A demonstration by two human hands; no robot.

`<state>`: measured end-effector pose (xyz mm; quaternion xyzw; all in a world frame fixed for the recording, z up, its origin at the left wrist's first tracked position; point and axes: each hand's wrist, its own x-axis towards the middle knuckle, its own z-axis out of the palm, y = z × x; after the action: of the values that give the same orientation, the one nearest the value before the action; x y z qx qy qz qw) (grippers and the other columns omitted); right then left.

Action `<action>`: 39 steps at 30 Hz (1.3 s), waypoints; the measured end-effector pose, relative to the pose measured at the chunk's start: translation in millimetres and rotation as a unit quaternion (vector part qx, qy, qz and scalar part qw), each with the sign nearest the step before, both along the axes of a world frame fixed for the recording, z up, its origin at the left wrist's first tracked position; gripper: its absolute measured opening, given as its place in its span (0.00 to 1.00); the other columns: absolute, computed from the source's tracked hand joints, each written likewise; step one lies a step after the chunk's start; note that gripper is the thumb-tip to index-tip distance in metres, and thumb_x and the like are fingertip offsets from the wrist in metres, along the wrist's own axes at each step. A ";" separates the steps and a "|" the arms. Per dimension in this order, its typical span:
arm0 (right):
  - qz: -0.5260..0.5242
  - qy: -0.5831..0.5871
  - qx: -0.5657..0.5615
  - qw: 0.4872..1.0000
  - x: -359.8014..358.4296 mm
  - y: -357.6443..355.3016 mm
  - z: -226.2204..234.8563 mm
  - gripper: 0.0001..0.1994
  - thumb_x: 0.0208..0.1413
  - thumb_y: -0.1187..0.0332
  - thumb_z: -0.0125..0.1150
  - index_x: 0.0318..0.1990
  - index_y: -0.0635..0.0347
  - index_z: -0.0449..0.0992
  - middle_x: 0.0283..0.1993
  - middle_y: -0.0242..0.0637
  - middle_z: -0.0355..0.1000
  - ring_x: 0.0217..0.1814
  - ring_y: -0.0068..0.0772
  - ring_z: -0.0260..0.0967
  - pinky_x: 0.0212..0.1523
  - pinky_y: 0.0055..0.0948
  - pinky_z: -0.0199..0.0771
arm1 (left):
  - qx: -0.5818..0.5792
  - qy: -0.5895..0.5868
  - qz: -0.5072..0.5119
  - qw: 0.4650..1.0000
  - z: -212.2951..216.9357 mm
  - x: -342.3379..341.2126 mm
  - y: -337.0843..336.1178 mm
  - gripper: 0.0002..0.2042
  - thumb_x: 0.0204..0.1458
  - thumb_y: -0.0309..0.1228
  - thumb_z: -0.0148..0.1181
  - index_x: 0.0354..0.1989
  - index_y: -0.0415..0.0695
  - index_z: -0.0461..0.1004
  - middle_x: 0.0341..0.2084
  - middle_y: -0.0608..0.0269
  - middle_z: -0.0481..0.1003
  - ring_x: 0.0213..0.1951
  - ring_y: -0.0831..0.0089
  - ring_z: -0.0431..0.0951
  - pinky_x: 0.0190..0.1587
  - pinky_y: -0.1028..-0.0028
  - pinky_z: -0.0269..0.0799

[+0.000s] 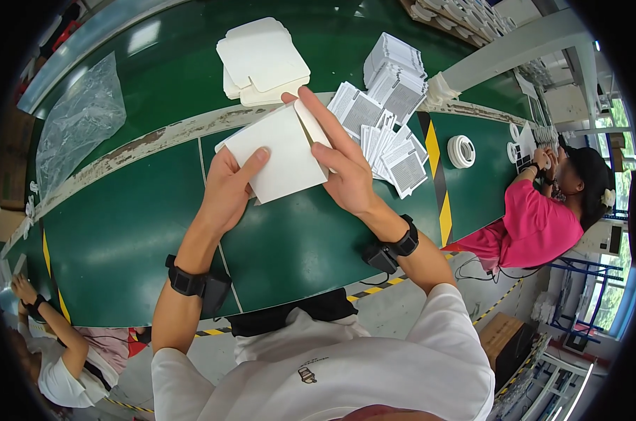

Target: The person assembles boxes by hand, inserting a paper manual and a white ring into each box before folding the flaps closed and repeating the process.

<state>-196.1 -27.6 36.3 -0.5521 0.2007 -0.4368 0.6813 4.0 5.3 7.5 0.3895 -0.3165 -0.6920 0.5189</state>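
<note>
Over the green table I hold a folded white card [283, 158] between both hands. My left hand [228, 179] grips its left side, thumb flat on the top face. On the right side my right hand [346, 165] is closed on it, with the thumb near a narrow flap or slit and the fingers stretched along the far edge. The underside of the card is hidden. Just beyond it lies a stack of white die-cut cards [262, 59]. To the right of my right hand, printed leaflets [395, 158] lie fanned out.
Taller piles of leaflets [395, 70] stand behind the fanned ones. A clear plastic bag [83, 119] lies at the left. White rings [461, 151] sit beyond the yellow-black tape [437, 179]. Co-workers sit at the right, in a pink top [542, 217], and at the lower left [65, 368].
</note>
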 end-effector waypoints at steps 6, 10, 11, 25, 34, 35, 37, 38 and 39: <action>-0.038 -0.031 0.055 0.997 6.6 5.2 -3.5 0.39 0.61 0.75 0.43 0.80 0.53 0.39 0.81 0.37 0.46 0.78 0.30 0.47 0.74 0.28 0.46 | 0.005 0.018 0.003 1.000 0.4 1.9 0.7 0.19 0.66 0.32 0.58 0.60 0.35 0.69 0.48 0.61 0.79 0.45 0.78 0.80 0.45 0.73 0.78; -0.039 -0.002 0.042 0.998 5.3 5.0 -1.5 0.39 0.61 0.76 0.41 0.80 0.51 0.39 0.81 0.36 0.46 0.78 0.28 0.47 0.73 0.26 0.46 | 0.002 0.031 0.015 0.999 0.7 2.1 0.2 0.19 0.66 0.32 0.58 0.60 0.35 0.69 0.49 0.61 0.79 0.45 0.78 0.80 0.46 0.73 0.78; -0.021 0.005 0.033 0.999 4.4 4.0 0.4 0.39 0.61 0.77 0.40 0.80 0.51 0.39 0.81 0.36 0.46 0.78 0.28 0.47 0.73 0.25 0.46 | 0.002 0.030 0.019 0.999 -0.1 1.8 0.2 0.18 0.66 0.32 0.58 0.60 0.36 0.69 0.49 0.61 0.79 0.45 0.78 0.80 0.46 0.73 0.78; -0.035 0.099 -0.059 0.993 5.0 2.4 -7.5 0.34 0.71 0.61 0.40 0.79 0.57 0.38 0.80 0.46 0.47 0.80 0.41 0.48 0.77 0.34 0.44 | -0.012 -0.015 0.024 1.000 -3.9 -1.1 0.7 0.20 0.65 0.32 0.59 0.61 0.35 0.69 0.48 0.61 0.79 0.44 0.79 0.80 0.45 0.75 0.77; -0.036 0.133 -0.096 0.986 2.4 -1.2 -9.0 0.32 0.75 0.56 0.37 0.79 0.58 0.39 0.80 0.45 0.46 0.80 0.39 0.45 0.77 0.33 0.42 | -0.003 0.015 -0.001 1.000 -3.7 2.8 -1.1 0.20 0.65 0.32 0.59 0.60 0.34 0.69 0.48 0.61 0.79 0.44 0.79 0.80 0.44 0.76 0.77; -0.023 0.116 -0.076 0.990 2.1 -1.8 -7.8 0.31 0.75 0.57 0.36 0.79 0.59 0.40 0.81 0.44 0.43 0.82 0.38 0.42 0.77 0.32 0.40 | -0.002 0.014 0.005 1.000 -1.5 1.8 -1.5 0.19 0.65 0.32 0.59 0.60 0.34 0.69 0.47 0.61 0.79 0.43 0.80 0.80 0.43 0.76 0.77; -0.010 0.099 -0.055 0.994 1.9 -2.3 -9.0 0.30 0.76 0.58 0.36 0.79 0.60 0.40 0.82 0.43 0.41 0.83 0.37 0.39 0.77 0.32 0.38 | 0.000 0.011 0.016 1.000 1.2 0.5 -1.5 0.19 0.65 0.32 0.59 0.60 0.34 0.69 0.47 0.61 0.79 0.42 0.80 0.80 0.42 0.77 0.77; -0.015 0.111 -0.069 0.991 1.8 -2.3 -11.2 0.31 0.75 0.57 0.36 0.79 0.60 0.40 0.82 0.43 0.39 0.83 0.38 0.37 0.78 0.32 0.37 | 0.001 0.010 0.017 1.000 0.4 0.6 -0.8 0.19 0.65 0.32 0.59 0.60 0.34 0.69 0.47 0.61 0.79 0.42 0.80 0.80 0.42 0.77 0.77; -0.020 0.124 -0.085 0.988 1.3 -2.8 -12.6 0.32 0.75 0.56 0.37 0.79 0.60 0.39 0.83 0.43 0.38 0.83 0.39 0.36 0.78 0.33 0.37 | -0.001 0.006 0.016 1.000 -0.6 0.2 -1.1 0.19 0.65 0.32 0.59 0.60 0.34 0.69 0.47 0.61 0.79 0.42 0.80 0.79 0.42 0.77 0.77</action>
<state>-194.8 -30.4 23.8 -0.6537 0.2568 -0.3941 0.5929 4.1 4.3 6.9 0.3900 -0.3078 -0.6853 0.5325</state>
